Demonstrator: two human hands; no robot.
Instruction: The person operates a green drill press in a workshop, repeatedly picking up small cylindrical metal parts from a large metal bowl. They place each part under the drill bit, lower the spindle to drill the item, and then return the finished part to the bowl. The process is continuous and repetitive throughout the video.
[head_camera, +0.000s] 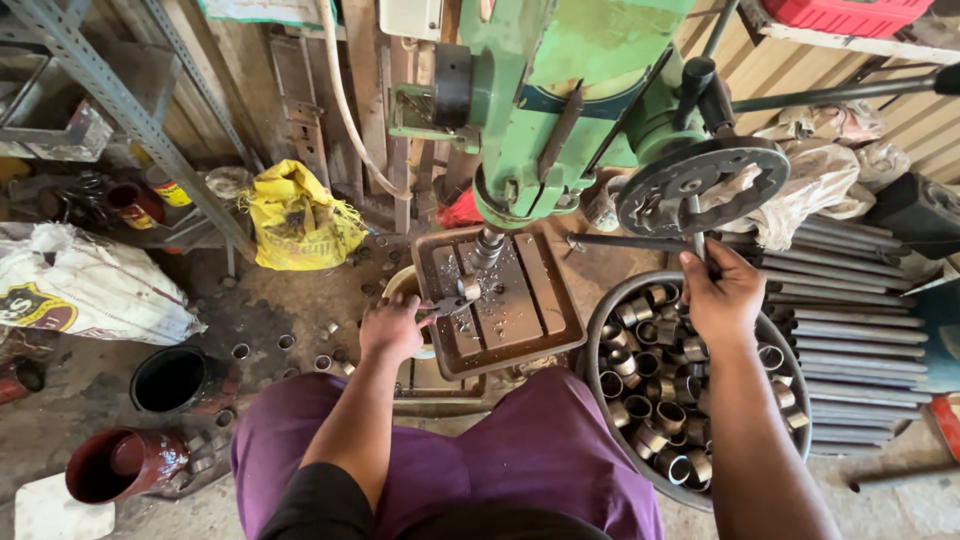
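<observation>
Left hand (390, 328): grip closed on pliers (438, 308), by which a metal ring (468, 290) is clamped on the drill table (540, 320) below the bit | Right hand (722, 295): feed lever (700, 235) grasped | Progress: many rings (660, 390) are held in the basin (790, 365) right of the drill table

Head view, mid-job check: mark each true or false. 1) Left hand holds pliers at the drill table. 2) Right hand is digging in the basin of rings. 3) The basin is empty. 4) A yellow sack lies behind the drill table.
1) True: the left hand holds pliers gripping a small ring on the drill table.
2) False: the right hand grips a feed lever above the basin.
3) False: it is full of metal rings.
4) True: yellow sack.
</observation>
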